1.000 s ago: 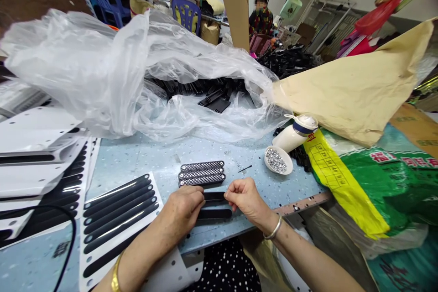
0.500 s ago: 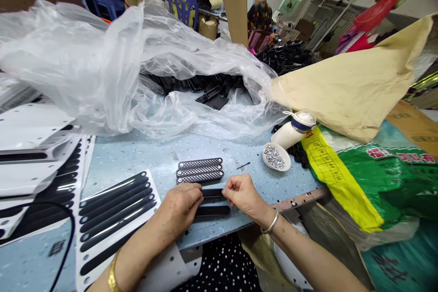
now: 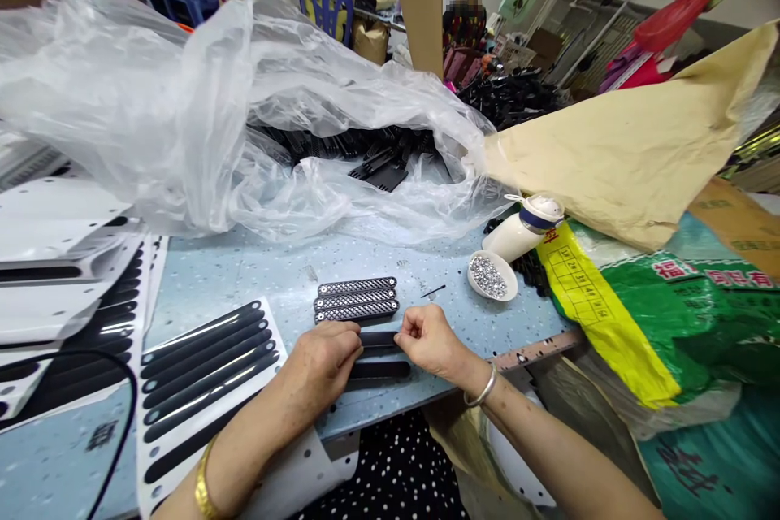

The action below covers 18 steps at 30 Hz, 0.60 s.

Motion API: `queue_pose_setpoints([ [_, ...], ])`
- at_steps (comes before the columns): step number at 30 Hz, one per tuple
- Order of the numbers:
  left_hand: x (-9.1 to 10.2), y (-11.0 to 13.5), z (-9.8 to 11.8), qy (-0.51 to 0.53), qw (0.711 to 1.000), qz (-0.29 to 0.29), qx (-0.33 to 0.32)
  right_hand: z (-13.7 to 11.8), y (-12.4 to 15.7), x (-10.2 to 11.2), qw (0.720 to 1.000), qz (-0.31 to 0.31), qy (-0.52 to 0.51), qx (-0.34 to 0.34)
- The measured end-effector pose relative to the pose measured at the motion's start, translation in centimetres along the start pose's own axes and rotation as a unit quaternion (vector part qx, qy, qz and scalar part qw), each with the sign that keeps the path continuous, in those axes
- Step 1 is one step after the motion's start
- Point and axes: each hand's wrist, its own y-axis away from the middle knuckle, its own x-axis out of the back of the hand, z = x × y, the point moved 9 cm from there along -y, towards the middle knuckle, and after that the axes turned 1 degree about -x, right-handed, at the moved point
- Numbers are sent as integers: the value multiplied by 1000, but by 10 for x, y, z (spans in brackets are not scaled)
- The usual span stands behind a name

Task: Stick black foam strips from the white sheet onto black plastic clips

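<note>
My left hand (image 3: 320, 353) is closed, its fingers pressed together on the left end of a flat black bar (image 3: 378, 341) at the table's front. At the bar's right end, my right hand (image 3: 430, 343) pinches with thumb and fingers. Whether a thin film lies in that pinch cannot be made out. Just in front of me lies a second black bar (image 3: 383, 370), partly covered by my left hand. Beyond the hands, several textured black bars (image 3: 357, 301) with silver screws lie side by side. A white sheet (image 3: 274, 333) bearing rounded black strips (image 3: 207, 370) is beside my left forearm.
A white bowl (image 3: 512, 286) of small metal parts stands at right, near a cream bottle (image 3: 515, 236). A thin black rod (image 3: 434, 292) lies nearby. Clear plastic sheeting (image 3: 183, 122) covers the table's back, around black pieces (image 3: 383, 166). Green-and-yellow sacks (image 3: 670, 317) sit at right.
The right hand has tilted slightly and its fingers are curled more tightly at the bar's end. My left hand stays almost still. The whole view has shifted up a little.
</note>
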Motion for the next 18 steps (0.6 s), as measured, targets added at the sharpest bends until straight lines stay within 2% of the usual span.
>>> queue_pose_setpoints([
  [11,0,2,-1,10,1000,-8,16,28,4,12,998,-8,-54,-37],
  [14,0,5,-1,5,1000,0,15,27,7,11,999,5,-48,-18],
  [18,-2,6,2,-27,1000,10,5,16,8,2,999,24,0,44],
])
